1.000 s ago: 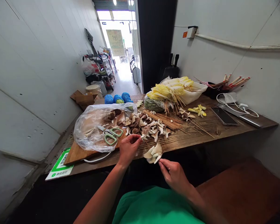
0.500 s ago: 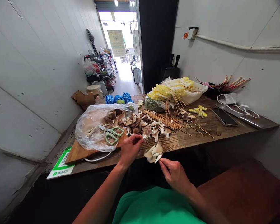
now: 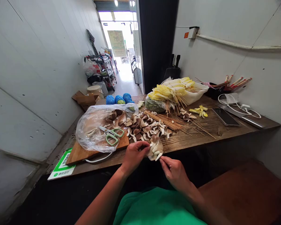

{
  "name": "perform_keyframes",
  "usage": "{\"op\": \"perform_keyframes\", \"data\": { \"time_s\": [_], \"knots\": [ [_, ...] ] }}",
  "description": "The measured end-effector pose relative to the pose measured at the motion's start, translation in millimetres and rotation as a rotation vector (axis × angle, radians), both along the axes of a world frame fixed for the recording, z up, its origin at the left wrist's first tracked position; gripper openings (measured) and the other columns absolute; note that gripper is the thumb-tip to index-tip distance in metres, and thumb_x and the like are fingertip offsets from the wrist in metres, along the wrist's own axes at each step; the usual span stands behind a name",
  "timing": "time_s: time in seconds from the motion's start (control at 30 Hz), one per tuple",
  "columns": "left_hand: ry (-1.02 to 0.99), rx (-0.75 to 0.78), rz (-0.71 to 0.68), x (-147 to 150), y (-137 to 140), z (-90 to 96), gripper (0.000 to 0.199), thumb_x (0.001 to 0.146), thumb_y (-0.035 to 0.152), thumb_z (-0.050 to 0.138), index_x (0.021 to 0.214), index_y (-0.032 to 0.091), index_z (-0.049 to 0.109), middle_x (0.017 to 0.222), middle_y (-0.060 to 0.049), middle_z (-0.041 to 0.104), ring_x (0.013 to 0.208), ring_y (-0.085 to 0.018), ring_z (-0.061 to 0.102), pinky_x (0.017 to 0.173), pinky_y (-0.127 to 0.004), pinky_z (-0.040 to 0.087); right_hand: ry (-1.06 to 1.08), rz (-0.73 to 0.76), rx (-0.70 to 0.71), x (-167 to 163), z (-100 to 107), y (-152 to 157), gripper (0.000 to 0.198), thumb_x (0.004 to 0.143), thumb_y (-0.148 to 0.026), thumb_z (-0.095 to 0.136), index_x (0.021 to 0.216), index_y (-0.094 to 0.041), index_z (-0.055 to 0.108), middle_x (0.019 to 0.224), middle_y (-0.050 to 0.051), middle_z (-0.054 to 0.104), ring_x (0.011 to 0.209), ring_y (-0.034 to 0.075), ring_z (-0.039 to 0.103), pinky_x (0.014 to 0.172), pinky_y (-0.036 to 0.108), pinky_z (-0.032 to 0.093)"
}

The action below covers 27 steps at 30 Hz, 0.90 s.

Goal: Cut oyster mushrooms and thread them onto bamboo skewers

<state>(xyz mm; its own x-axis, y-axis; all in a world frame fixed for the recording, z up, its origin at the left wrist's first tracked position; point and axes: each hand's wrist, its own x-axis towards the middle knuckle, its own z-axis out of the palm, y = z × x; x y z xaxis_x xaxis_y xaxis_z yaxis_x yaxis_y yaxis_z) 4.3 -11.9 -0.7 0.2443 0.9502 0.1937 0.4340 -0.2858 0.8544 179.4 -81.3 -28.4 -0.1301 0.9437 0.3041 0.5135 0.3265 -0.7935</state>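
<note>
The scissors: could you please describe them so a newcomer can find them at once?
On the wooden table, at the picture's left, a clear plastic bag lies on a brown cutting board. On the bag's right part, beside the heap of mushrooms, lie the scissors. Their two pale green handle loops set them apart from the clear bag and the brownish mushrooms.

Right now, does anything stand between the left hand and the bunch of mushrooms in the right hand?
Nothing visible does. The left hand touches the left side of the bunch of mushrooms, and the right hand is at its lower right. The scissors lie farther left; the mushroom pile lies beyond.
</note>
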Motion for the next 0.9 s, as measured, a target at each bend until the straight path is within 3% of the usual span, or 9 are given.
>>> {"op": "perform_keyframes", "data": {
  "time_s": [0.07,0.17,0.27,0.37,0.6,0.7,0.9],
  "knots": [
    [0.012,0.042,0.021,-3.8,3.7,4.1,0.016,0.074,0.029,0.061,0.085,0.019,0.069,0.083,-0.003,0.070,0.074,-0.015,0.063,0.069,-0.025,0.048,0.014,-0.012,0.021,1.7,-0.8,0.8,0.026,0.089,-0.022,0.040,0.086,-0.017,0.065,0.073,0.006,0.067,0.066,0.016,0.064,0.063,0.022,0.047],
    [0.086,0.213,0.194,-15.3,14.7,10.8,0.018,0.077,0.031,0.057,0.085,0.020,0.069,0.086,-0.004,0.069,0.079,-0.017,0.062,0.074,-0.028,0.046,0.008,-0.046,0.043,6.0,-2.2,1.3,0.027,0.089,-0.022,0.040,0.084,-0.017,0.066,0.072,0.006,0.067,0.067,0.016,0.065,0.064,0.022,0.048],
    [0.288,0.373,0.357,-28.6,28.4,14.4,0.020,0.080,0.032,0.054,0.084,0.019,0.069,0.079,-0.006,0.069,0.077,-0.020,0.061,0.074,-0.030,0.044,-0.006,-0.076,0.042,9.8,-3.4,1.2,0.028,0.089,-0.023,0.040,0.079,-0.016,0.066,0.069,0.006,0.067,0.067,0.016,0.065,0.063,0.022,0.049],
    [0.491,0.443,0.403,-35.3,39.8,12.2,0.023,0.081,0.032,0.052,0.089,0.020,0.069,0.075,-0.007,0.068,0.074,-0.022,0.059,0.073,-0.033,0.041,-0.009,-0.100,0.049,11.3,-4.4,0.5,0.028,0.089,-0.023,0.040,0.083,-0.015,0.066,0.073,0.007,0.068,0.066,0.016,0.066,0.062,0.022,0.049],
    [0.729,0.455,0.122,-11.5,51.6,8.8,0.024,0.079,0.024,0.054,0.099,0.025,0.067,0.087,-0.006,0.064,0.088,-0.023,0.052,0.081,-0.035,0.036,-0.007,-0.119,0.056,12.0,-4.8,-0.6,0.028,0.089,-0.023,0.040,0.086,-0.015,0.066,0.074,0.007,0.069,0.066,0.016,0.066,0.062,0.022,0.049],
    [0.738,0.472,-0.019,0.6,59.9,9.8,0.032,0.082,0.019,0.049,0.110,0.028,0.062,0.094,-0.006,0.061,0.092,-0.022,0.050,0.084,-0.035,0.037,-0.014,-0.123,0.045,12.6,-4.8,-0.9,0.029,0.089,-0.024,0.039,0.083,-0.015,0.066,0.071,0.007,0.068,0.065,0.016,0.065,0.062,0.023,0.050],
    [0.656,0.458,-0.161,4.3,86.5,-0.9,0.028,0.078,0.015,0.053,0.102,0.026,0.065,0.110,-0.006,0.058,0.107,-0.022,0.046,0.093,-0.038,0.034,0.002,-0.141,0.061,12.1,-5.8,-1.5,0.029,0.089,-0.025,0.040,0.086,-0.015,0.067,0.075,0.008,0.070,0.064,0.016,0.066,0.060,0.022,0.050]
  ]
}}
